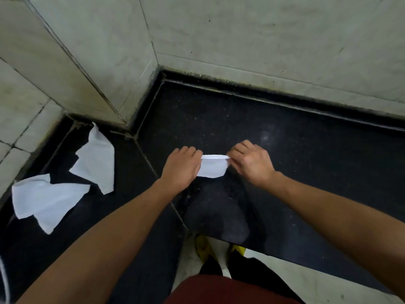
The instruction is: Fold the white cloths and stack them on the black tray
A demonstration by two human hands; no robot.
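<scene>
Counter: black; no tray that I can make out.
Loose cloths: rear cloth near the back-left corner, front cloth by the left edge.
Hands: left hand and right hand pinch the folded cloth's top corners.
Folded cloth: over mid-counter.
Risk: an uneven pinch may let layers slip and skew the fold.

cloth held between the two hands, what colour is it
Plain white cloth, clearest in the head view.

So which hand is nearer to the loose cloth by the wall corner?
Left. The left hand lies right of the loose cloth; the right hand is farther right, beyond the folded cloth.
</scene>
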